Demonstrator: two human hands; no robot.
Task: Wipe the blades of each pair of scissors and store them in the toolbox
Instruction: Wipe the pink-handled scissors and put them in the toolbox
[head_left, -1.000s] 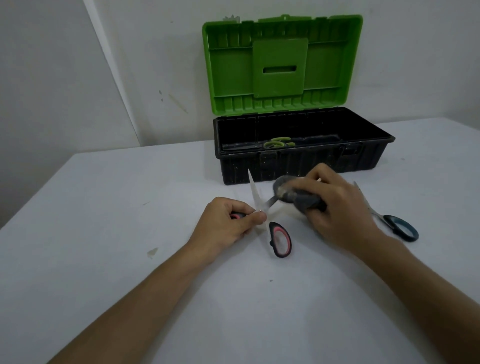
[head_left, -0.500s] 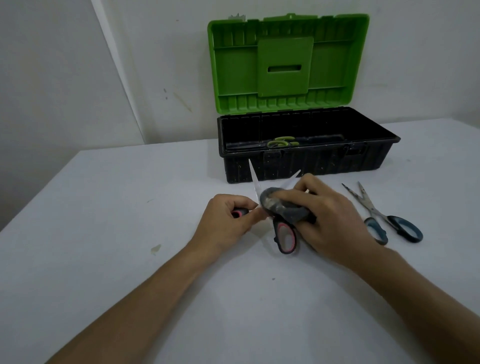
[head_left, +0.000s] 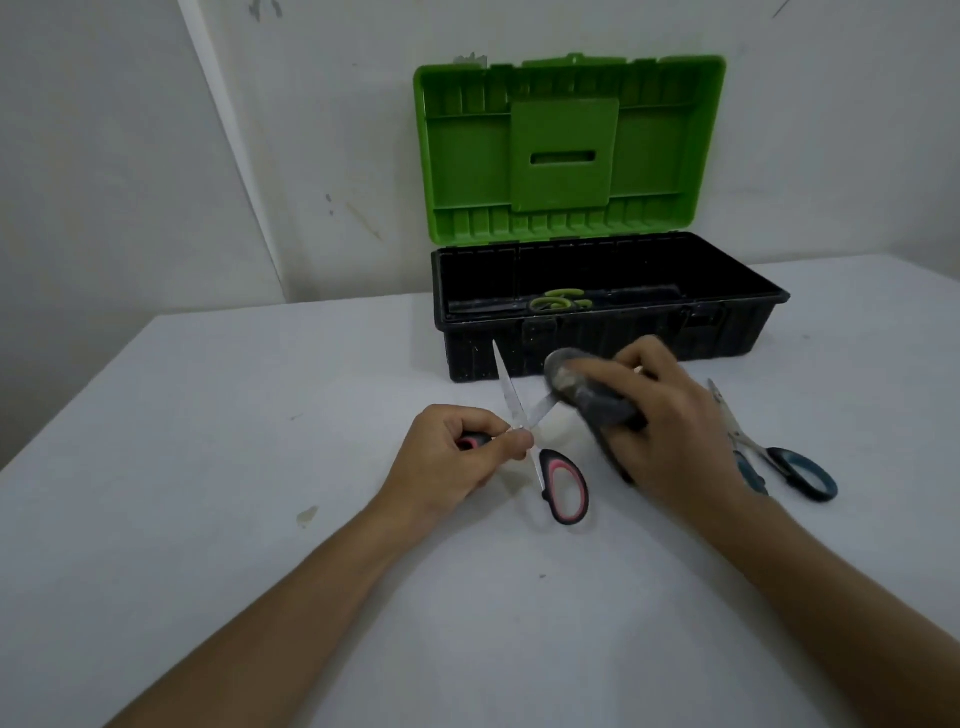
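Sitting open on the table (head_left: 208, 519): pink scissors (head_left: 563, 486), blades spread in a V, tips pointing toward the toolbox (head_left: 613, 332). Gripping them at the pivot: left hand (head_left: 457, 457), fingers curled round one pink-and-black handle, thumb and forefinger pinching by the screw. Lying free on the table just right of that hand: the other handle loop. Standing bare and uncovered: the left blade.

Holding a grey cloth (head_left: 587, 395): right hand (head_left: 665, 431), fingers curled over the wad, pressing it against the outer part of the right blade. Showing between cloth and pivot: only a short length of that blade. Hanging down beneath the palm toward the table: a dark tail of cloth.

Lying on the table to the right, partly hidden behind the right hand: blue scissors (head_left: 800, 470), handles toward the near edge, blades pointing away; whether closed or slightly parted, not clear.

Standing behind the hands, near the wall: toolbox, black base, green lid (head_left: 569, 150) tilted back fully open. Resting inside on the base floor, toward the left half: green scissors (head_left: 558, 301), only the handles showing plainly.

Marking the table left of the left forearm: a small tan stain (head_left: 306, 515).
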